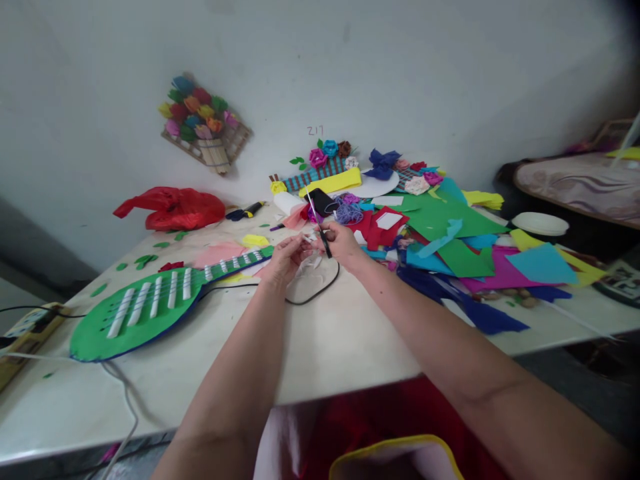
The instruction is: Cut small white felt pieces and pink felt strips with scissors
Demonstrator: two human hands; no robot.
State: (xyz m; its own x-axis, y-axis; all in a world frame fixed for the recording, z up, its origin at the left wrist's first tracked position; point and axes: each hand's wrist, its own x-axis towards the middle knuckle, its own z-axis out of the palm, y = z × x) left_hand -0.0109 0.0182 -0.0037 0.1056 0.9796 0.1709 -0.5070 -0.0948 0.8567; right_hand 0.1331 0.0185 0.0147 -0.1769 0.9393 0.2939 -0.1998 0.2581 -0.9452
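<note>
Over the middle of the table, my right hand [341, 244] is closed on a pair of scissors [326, 244] with dark handles, blades pointing up and away. Close beside it, my left hand [289, 259] pinches a small whitish piece [309, 239], perhaps paper; its exact kind is too small to make out. Pale scraps and a black cord [320, 293] lie under the hands. To the left rests a green guitar-shaped cutout [165, 327] with white rolled strips and thin strings; its neck reaches toward my left hand.
Coloured paper sheets [450, 220] and scraps cover the right side. A red plastic bag [183, 208], a cutter knife [254, 209], a yellow paper roll [333, 183] and paper flowers [330, 148] line the back. A power strip [30, 340] sits at the left edge.
</note>
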